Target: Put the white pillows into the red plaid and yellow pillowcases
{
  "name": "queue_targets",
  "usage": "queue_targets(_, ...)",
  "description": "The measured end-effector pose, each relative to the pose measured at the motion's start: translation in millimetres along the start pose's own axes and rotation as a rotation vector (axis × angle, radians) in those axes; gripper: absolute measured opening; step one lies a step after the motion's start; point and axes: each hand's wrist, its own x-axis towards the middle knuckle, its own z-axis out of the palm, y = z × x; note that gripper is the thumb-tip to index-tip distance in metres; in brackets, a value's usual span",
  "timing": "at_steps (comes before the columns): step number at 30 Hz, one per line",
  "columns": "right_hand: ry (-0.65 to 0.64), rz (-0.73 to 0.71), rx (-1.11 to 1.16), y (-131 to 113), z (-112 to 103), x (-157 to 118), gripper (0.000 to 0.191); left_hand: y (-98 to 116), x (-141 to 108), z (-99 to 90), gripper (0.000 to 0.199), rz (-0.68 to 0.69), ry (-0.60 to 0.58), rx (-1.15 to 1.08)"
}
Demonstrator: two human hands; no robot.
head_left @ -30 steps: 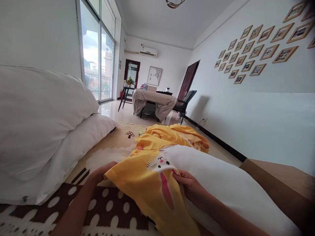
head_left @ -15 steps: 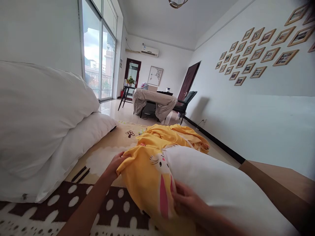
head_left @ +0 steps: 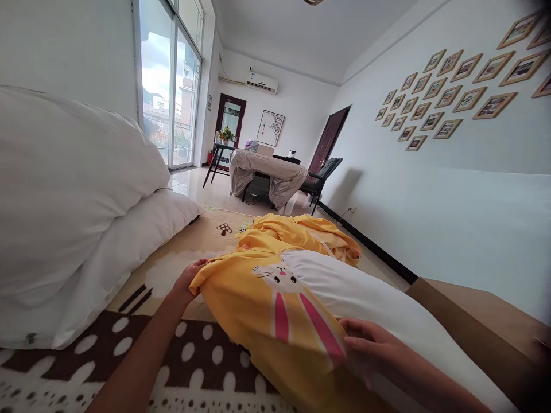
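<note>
A yellow cloth (head_left: 241, 298) with a printed white rabbit face and pink ears lies spread at the centre, partly over a long white pillow (head_left: 365, 287). My left hand (head_left: 192, 276) grips the cloth's left corner, its fingers partly hidden behind the fabric. On the right, my right hand (head_left: 370, 344) pinches the cloth's edge near the tip of a pink ear, against the pillow. More of the yellow fabric is bunched behind, at the pillow's far end.
White pillows (head_left: 73, 189) are piled at the left on a patterned brown and cream rug (head_left: 193, 355). A brown box (head_left: 482, 321) stands at the right. Farther back are a covered table (head_left: 267, 164) and a black chair (head_left: 322, 176).
My right hand has moved right with the cloth's edge, and the rabbit print is now spread flatter with both ears showing. My left hand has shifted slightly left, still holding its corner.
</note>
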Motion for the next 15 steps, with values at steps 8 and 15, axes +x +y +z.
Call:
queue_targets(8,-0.057,0.018,-0.041,-46.6,28.1,68.4,0.046,5.0,-12.8,-0.5,0.017,-0.065,-0.137,-0.076)
queue_targets(15,0.339,-0.012,-0.146,-60.7,-13.3,94.5,0.052,-3.8,-2.2,-15.9,0.022,-0.048,-0.165,-0.066)
